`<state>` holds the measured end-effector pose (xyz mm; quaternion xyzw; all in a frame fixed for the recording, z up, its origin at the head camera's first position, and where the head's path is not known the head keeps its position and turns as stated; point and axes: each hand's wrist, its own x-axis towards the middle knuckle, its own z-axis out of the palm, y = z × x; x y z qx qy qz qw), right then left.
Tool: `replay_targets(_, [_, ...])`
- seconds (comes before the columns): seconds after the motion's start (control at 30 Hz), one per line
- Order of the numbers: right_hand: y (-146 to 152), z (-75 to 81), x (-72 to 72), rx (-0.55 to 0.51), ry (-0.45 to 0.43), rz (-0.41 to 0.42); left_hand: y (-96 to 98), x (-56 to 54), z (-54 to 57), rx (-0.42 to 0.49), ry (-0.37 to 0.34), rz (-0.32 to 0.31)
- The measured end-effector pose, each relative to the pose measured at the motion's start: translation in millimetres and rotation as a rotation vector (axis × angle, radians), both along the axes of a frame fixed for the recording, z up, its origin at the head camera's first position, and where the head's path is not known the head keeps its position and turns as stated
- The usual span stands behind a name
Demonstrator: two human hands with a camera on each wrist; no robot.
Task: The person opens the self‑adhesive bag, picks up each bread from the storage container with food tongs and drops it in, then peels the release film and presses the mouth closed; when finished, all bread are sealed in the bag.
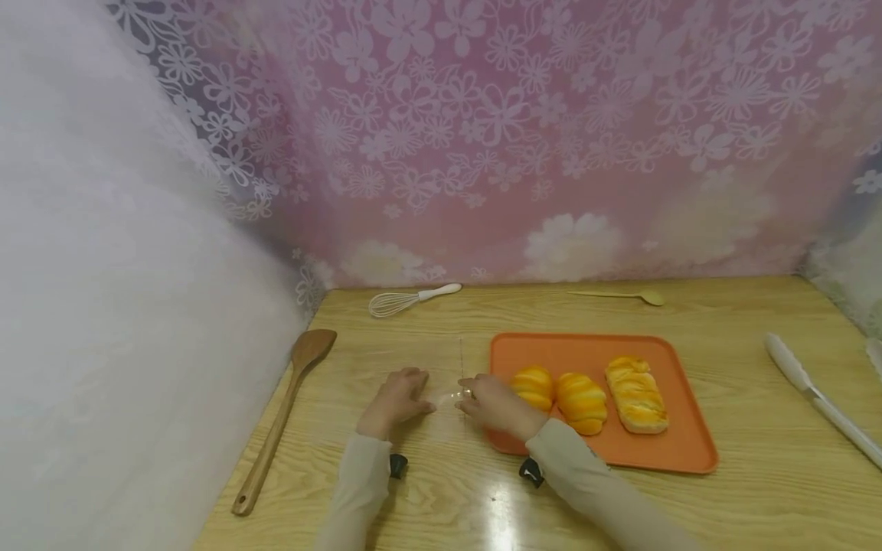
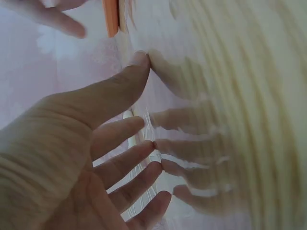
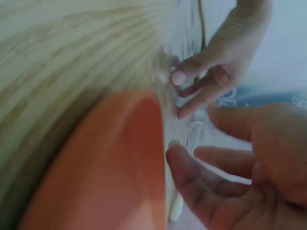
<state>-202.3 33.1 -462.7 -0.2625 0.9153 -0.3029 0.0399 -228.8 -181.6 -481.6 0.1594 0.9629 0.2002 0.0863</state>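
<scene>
My left hand (image 1: pixel 396 402) rests its fingertips and thumb on the glossy wooden tabletop (image 1: pixel 427 490), fingers spread and holding nothing. In the left wrist view, the fingers mirror in the shiny surface. A faint straight line (image 1: pixel 462 356) runs away from my right hand, like the edge of a clear flat sheet; what it is I cannot tell. My right hand (image 1: pixel 499 405) hovers at the left rim of the orange tray (image 1: pixel 648 453), its fingers loosely bent and apart. On the tray lie two rounded rolls (image 1: pixel 581 402) and a longer loaf (image 1: pixel 637 394); my right hand partly covers one roll.
A wooden spatula (image 1: pixel 279 421) lies along the left edge, next to a white wall covering. At the back are a whisk (image 1: pixel 396 304) and a pale spoon (image 1: pixel 651 298). Metal tongs (image 1: pixel 827 405) lie at the right. A flowered cloth (image 1: pixel 482 138) hangs behind.
</scene>
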Motion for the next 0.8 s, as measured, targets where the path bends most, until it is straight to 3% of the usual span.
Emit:
replay_targets(0.2, [-11,-10.6,-2.5,0.075,0.011,-0.025,-0.3,1.7,-1.8,0.019,-0.016,0.039])
replay_targets(0.47, [-15,-13.1,-4.7,0.112,0.028,-0.075,-1.5,-2.2,-3.2,-0.002,0.095,-0.013])
replay_targets(0.7, [-14,-17.0,-5.6,0.075,0.044,-0.069,0.2,-5.1,-4.8,0.096,0.045,0.105])
replay_targets(0.8, [-14,-18.5,-5.6,0.063,0.053,-0.068,0.5,-5.7,-5.9,0.112,0.054,0.124])
